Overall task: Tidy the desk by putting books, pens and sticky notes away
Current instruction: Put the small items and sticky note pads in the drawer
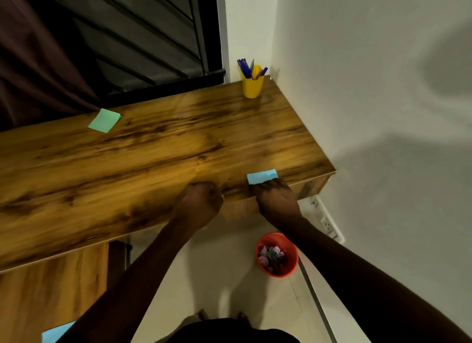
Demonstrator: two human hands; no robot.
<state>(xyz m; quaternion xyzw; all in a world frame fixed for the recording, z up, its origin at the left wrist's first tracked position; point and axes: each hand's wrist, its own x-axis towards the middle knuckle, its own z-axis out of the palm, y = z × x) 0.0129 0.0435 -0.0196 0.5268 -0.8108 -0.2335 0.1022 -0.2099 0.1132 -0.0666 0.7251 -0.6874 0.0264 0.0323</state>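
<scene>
One wood-grain desk (153,151) lies before us. Our left hand (198,204) curls into a fist at its front edge, our right hand (277,202) beside it. A yellow cup (252,85) holds pens (246,67); a green sticky note (104,120) lies far left. A plain pale-blue sticky note (261,176) sits at that edge under our right fingers (270,185); pinched or pressed, we cannot tell.

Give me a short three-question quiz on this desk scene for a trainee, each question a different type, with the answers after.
1. True or false: the pens stand in a yellow cup at the desk's far right corner.
2. Which hand has fingers on the blue sticky note?
3. The bin on the floor is: A red, B green, C black.
Key: 1 true; 2 the right hand; 3 A.
</scene>
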